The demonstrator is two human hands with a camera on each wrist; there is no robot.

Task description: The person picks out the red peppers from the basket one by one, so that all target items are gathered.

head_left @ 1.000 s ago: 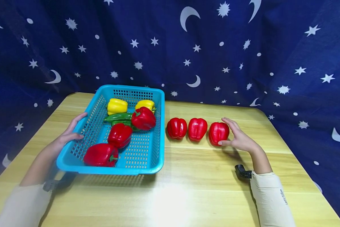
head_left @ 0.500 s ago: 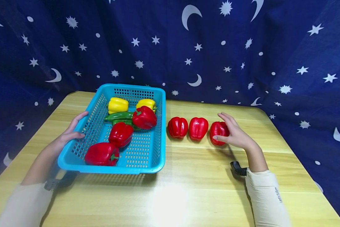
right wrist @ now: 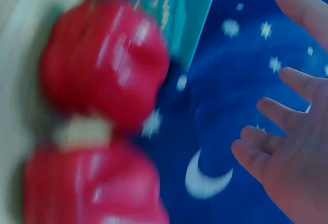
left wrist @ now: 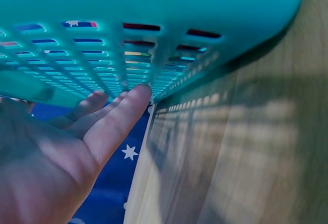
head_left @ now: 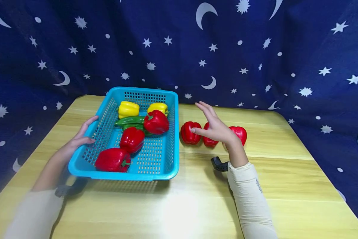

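My left hand rests against the left side of a blue perforated plastic basket. In the left wrist view its fingers lie fairly straight against the outer wall. My right hand hovers with spread fingers over the row of three red bell peppers, holding nothing. The left red bell pepper shows between its thumb and fingers; the middle one is partly hidden behind the hand, and the right one by the wrist. Two of these peppers appear blurred beside the hand in the right wrist view.
Inside the basket lie three red bell peppers, two yellow bell peppers and long green peppers. The wooden table ends at a dark blue curtain with white stars and moons. A black wrist camera sits below the right hand.
My right hand has left the rightmost red pepper and moved left above the row, fingers spread. The left hand stays at the basket; the view has shifted slightly.
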